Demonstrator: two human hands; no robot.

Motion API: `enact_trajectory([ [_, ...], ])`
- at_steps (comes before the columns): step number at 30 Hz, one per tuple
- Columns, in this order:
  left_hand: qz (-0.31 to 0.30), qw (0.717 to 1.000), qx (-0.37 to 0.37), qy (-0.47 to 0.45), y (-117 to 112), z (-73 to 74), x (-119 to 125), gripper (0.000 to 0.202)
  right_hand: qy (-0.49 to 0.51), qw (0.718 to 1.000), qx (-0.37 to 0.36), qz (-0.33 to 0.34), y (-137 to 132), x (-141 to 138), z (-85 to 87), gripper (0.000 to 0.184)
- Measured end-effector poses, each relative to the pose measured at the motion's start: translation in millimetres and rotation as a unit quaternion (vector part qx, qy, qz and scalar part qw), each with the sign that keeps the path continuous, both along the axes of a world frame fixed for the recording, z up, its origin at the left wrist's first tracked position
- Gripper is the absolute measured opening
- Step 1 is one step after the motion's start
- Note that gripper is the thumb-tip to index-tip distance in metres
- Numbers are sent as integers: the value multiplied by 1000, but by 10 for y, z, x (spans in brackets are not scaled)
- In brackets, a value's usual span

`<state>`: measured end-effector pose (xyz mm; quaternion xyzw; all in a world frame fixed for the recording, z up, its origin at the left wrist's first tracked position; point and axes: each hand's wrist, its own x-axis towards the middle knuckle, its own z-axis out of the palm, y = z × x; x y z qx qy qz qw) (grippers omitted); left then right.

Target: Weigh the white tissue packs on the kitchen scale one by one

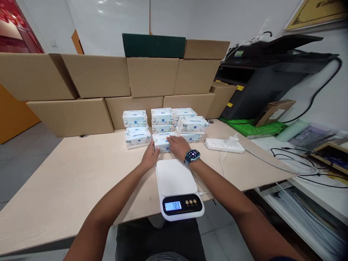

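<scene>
Beyond the kitchen scale, a white floral tissue pack (162, 142) lies flat at the front of the packs on the table. My left hand (150, 156) presses its fingers to the pack's left side. From the right, my right hand (179, 146), with a watch (192, 155) on the wrist, has its fingers over the pack's top and right end. The digital scale (176, 177) sits between my forearms with nothing on its plate; its lit display seems to read 78.9. More tissue packs (138, 137) stand stacked left, behind and right of the held one.
Cardboard boxes (152, 76) form a wall along the table's back. A white power strip (225, 144) with a plugged-in adapter and cables lies right of the packs. A black printer (266, 76) stands at the right. The scale overhangs the table's front edge (136, 218).
</scene>
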<state>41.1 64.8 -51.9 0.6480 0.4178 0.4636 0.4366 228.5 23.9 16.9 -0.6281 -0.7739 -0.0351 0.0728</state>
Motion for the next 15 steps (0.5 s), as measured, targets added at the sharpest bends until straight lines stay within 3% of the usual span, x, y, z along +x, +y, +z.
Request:
enact_trajectory([
  [4,38,998,-35,-18,43,-71,-30,52,-14,1000,-13,5,298,-40,25,57],
  [9,87,994,-48,-55,-46,-35,6,41,-8,1000,-21,-10,632,-119,32,56],
  [12,139,983,-57,-102,-52,93,18,32,5,999,-31,-22,701,-138,33,58],
  [15,218,961,-69,-155,40,370,-140,23,34,998,-40,-29,666,-136,20,63],
])
